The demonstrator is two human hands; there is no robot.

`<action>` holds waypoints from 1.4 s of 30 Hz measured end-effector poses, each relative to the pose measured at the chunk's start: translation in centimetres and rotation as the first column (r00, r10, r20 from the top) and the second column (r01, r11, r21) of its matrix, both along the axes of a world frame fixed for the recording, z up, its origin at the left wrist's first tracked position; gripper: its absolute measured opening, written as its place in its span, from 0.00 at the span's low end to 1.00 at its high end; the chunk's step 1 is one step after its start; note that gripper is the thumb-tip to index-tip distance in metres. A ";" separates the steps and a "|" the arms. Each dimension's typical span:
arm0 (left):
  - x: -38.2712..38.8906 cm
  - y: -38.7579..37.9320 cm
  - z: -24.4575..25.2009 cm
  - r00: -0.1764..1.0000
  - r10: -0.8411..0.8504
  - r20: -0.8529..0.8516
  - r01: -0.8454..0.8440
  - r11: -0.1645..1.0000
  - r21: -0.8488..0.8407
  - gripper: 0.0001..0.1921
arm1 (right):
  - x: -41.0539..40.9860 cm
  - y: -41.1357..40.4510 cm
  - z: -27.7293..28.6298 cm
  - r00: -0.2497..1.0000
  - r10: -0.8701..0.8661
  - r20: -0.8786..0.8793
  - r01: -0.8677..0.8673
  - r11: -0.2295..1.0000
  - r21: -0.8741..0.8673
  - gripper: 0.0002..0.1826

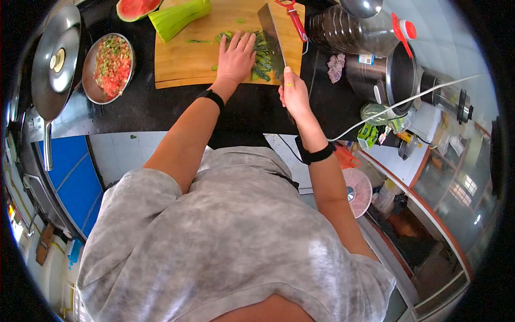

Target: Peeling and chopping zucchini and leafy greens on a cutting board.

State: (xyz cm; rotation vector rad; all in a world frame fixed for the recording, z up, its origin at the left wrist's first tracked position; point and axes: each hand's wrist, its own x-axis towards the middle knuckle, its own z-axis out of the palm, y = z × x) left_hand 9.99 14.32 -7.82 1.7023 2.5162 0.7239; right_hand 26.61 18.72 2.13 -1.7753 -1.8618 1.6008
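My right hand [295, 92] grips the handle of a kitchen cleaver [272, 38], whose broad blade lies over the right part of a wooden cutting board [181, 62]. Chopped dark green vegetable pieces [262, 60] are heaped just left of the blade. My left hand [237, 56] rests on part of this heap, palm down with its fingers slightly spread; the palm hides what is beneath. A thick light-green vegetable piece [179, 18] lies at the board's upper left. At its upper right is a red-handled peeler [297, 24].
Left of the board stand a metal bowl of diced red and green food [89, 76] and a lidded wok [44, 86]. A cut watermelon [136, 9] lies behind. To the right are a large plastic bottle [354, 30], a dark pot [368, 76], crumpled paper [336, 68] and a white cable [422, 95].
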 end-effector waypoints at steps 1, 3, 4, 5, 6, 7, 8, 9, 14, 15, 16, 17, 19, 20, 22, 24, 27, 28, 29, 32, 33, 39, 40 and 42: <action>-0.1 -0.1 0.0 1.000 -0.007 -0.024 0.006 1.000 -0.014 0.23 | 0.4 0.0 -0.7 0.999 0.031 0.042 -0.032 0.999 0.004 0.31; -0.1 -0.2 0.1 0.999 -0.015 -0.045 0.014 0.999 -0.032 0.24 | 1.2 -0.1 -2.1 0.994 0.062 0.086 -0.062 0.998 0.002 0.32; -0.1 -0.1 0.3 0.998 -0.026 -0.064 0.024 0.999 -0.028 0.23 | 1.6 0.1 -2.8 0.992 0.095 0.081 -0.098 0.995 0.032 0.31; -0.1 0.0 0.5 0.996 -0.037 -0.084 0.035 0.999 -0.024 0.22 | 1.9 0.4 -3.6 0.989 0.129 0.076 -0.134 0.989 0.063 0.30; -0.2 0.1 0.5 0.996 -0.041 -0.083 0.038 0.999 -0.030 0.22 | 1.4 0.8 -4.3 0.989 0.126 0.075 -0.131 0.990 0.057 0.30; -0.1 0.3 0.6 0.995 -0.042 -0.095 0.039 0.999 -0.033 0.22 | 0.6 1.0 -4.9 0.988 0.145 0.057 -0.153 0.971 0.181 0.30; 0.0 0.3 0.7 0.993 -0.045 -0.108 0.041 0.999 -0.035 0.23 | 0.2 0.9 -5.2 0.986 0.164 0.042 -0.169 0.937 0.305 0.30; -0.1 0.4 0.4 0.992 -0.046 -0.113 0.043 0.999 -0.032 0.23 | -0.4 0.9 -4.9 0.986 0.162 0.037 -0.166 0.937 0.309 0.30; 0.0 0.0 -0.3 0.999 -0.015 -0.031 0.014 1.000 -0.024 0.22 | -1.0 1.3 -1.6 0.985 -0.137 -0.105 0.121 0.981 -0.149 0.31; 0.0 0.1 0.0 0.999 -0.014 -0.035 0.013 1.000 -0.023 0.22 | -0.6 1.2 -1.2 0.964 -0.224 -0.145 0.195 0.962 -0.189 0.31; 0.0 0.1 0.2 1.000 -0.022 0.008 0.022 1.000 -0.003 0.20 | 0.0 1.2 -0.8 0.953 -0.226 -0.200 0.192 0.965 -0.177 0.30; 0.1 0.2 0.5 0.998 -0.030 0.050 0.029 0.999 0.016 0.19 | 0.6 1.3 -0.2 0.946 -0.243 -0.216 0.204 0.961 -0.186 0.30; 0.1 0.6 0.9 1.000 0.010 0.010 -0.010 1.000 0.012 0.18 | 1.4 1.5 0.4 0.940 -0.251 -0.231 0.212 0.961 -0.179 0.30; 0.1 0.8 1.1 0.998 0.053 -0.027 -0.053 0.999 0.009 0.17 | 1.7 1.7 0.5 0.943 -0.244 -0.225 0.213 0.965 -0.152 0.30; 0.2 2.1 2.2 0.996 0.057 -0.065 -0.056 0.998 0.017 0.17 | 2.3 2.0 0.5 0.936 -0.270 -0.227 0.236 0.958 -0.163 0.30; 0.4 3.3 3.0 0.992 0.067 -0.103 -0.065 0.998 0.023 0.17 | 2.7 2.1 0.4 0.931 -0.280 -0.233 0.244 0.954 -0.172 0.30; 0.5 5.5 3.5 0.994 -0.012 -0.111 0.006 0.998 -0.054 0.14 | 3.2 2.1 0.3 0.928 -0.287 -0.237 0.248 0.951 -0.183 0.30; 0.8 6.3 3.6 0.988 -0.037 -0.149 0.019 0.992 -0.124 0.12 | 3.3 2.1 0.1 0.927 -0.291 -0.236 0.250 0.950 -0.187 0.30; 1.0 6.9 3.7 0.981 -0.065 -0.184 0.029 0.981 -0.193 0.10 | 3.4 2.1 0.0 0.926 -0.291 -0.241 0.249 0.950 -0.191 0.30; 1.3 9.0 3.5 0.971 -0.101 -0.215 0.033 0.953 -0.302 0.09 | 3.7 2.0 0.3 0.925 -0.286 -0.250 0.245 0.952 -0.181 0.30; 1.3 9.4 3.4 0.971 -0.107 -0.215 0.037 0.952 -0.304 0.09 | 3.8 1.9 0.4 0.925 -0.279 -0.257 0.243 0.956 -0.164 0.30; 2.3 9.0 3.3 0.972 -0.125 -0.199 0.040 0.922 -0.385 0.09 | 5.0 2.3 -0.1 0.927 -0.266 -0.264 0.229 0.960 -0.160 0.30; 2.9 8.4 3.6 0.969 -0.155 -0.194 0.077 0.929 -0.362 0.09 | 5.1 2.4 -0.1 0.925 -0.272 -0.264 0.236 0.958 -0.163 0.30; 3.7 8.0 4.0 0.964 -0.184 -0.191 0.112 0.934 -0.340 0.08 | 5.2 2.7 -0.1 0.913 -0.294 -0.283 0.246 0.950 -0.193 0.30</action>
